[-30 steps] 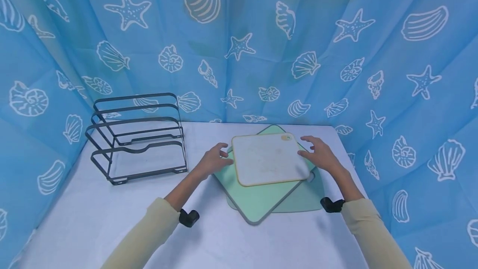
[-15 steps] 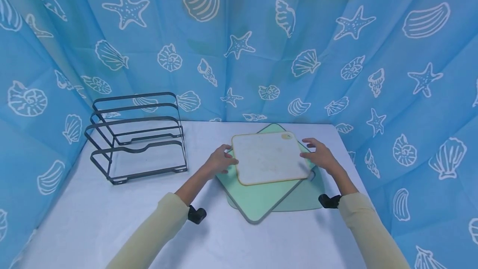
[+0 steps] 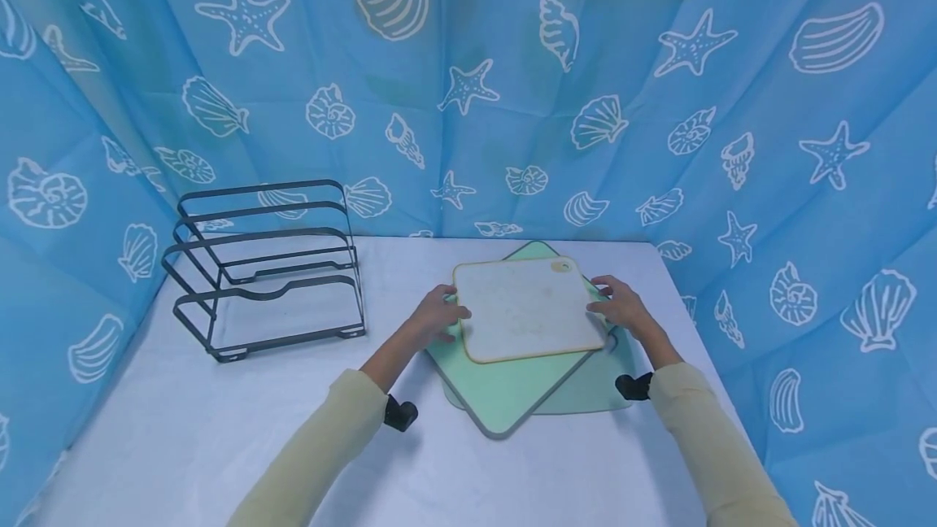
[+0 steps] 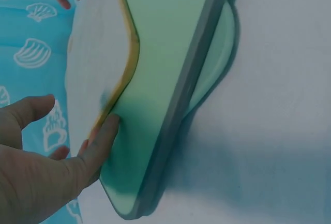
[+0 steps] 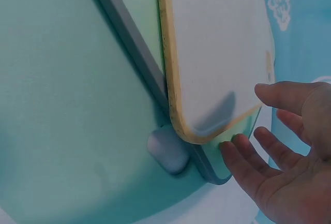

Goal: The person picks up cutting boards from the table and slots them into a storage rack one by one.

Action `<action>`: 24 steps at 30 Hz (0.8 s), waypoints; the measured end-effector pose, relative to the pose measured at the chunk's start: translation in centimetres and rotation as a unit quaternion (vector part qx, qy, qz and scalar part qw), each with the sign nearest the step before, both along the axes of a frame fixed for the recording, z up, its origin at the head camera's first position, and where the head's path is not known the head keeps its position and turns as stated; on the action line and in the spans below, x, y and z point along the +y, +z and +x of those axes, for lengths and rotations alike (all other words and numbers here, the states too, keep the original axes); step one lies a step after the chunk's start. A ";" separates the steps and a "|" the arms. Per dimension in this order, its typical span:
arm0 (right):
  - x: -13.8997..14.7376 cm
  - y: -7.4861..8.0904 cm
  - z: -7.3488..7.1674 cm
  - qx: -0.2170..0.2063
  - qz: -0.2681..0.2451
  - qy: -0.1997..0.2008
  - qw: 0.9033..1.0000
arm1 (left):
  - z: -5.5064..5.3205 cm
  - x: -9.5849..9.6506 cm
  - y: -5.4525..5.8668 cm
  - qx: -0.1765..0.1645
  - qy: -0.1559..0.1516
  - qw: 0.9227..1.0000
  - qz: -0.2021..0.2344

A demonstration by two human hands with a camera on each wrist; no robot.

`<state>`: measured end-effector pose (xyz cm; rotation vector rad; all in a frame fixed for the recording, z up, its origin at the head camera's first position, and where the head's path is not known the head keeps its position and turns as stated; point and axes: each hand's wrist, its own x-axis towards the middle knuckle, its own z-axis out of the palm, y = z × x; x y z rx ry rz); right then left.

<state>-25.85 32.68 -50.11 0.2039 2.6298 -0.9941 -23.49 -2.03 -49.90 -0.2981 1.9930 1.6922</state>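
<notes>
A white cutting board with a yellow rim point(image 3: 527, 311) lies on top of a green, grey-edged cutting board point(image 3: 498, 397) set cornerwise. Beneath both, a darker green board point(image 3: 586, 394) shows partly. At the white board's left side is my left hand point(image 3: 435, 315); in the left wrist view its extended fingertips point(image 4: 110, 125) meet the rim, with the thumb raised apart. My right hand point(image 3: 622, 306) is at the opposite side, thumb near the white board's edge and fingers point(image 5: 243, 164) spread loosely beside it. Neither hand grips the board.
A black wire rack point(image 3: 293, 339) with upright dividers stands on the left of the white-covered table point(image 3: 468, 478). A blue curtain with shell prints point(image 3: 468, 145) hangs behind and along both sides. A grey rounded tab point(image 5: 168, 150) sticks out beside the white board's corner.
My left hand has moved right to the white board's left edge. My right hand has drawn slightly closer to the right edge. The boards look unmoved.
</notes>
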 end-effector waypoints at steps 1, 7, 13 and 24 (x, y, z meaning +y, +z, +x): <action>-0.1 0.0 -0.1 -0.001 0.004 -0.001 1.000 | -0.1 0.1 0.0 -0.005 0.004 1.000 0.004; -0.4 -0.4 -0.5 0.000 0.018 0.004 1.000 | -0.7 0.4 0.0 -0.024 0.017 0.999 0.024; -0.5 -1.1 -0.7 -0.015 0.009 -0.010 1.000 | -0.8 0.8 0.0 -0.033 0.030 0.998 0.050; -1.1 -0.6 -0.2 -0.087 -0.067 -0.084 0.990 | -1.1 1.1 0.1 -0.066 0.069 0.994 0.044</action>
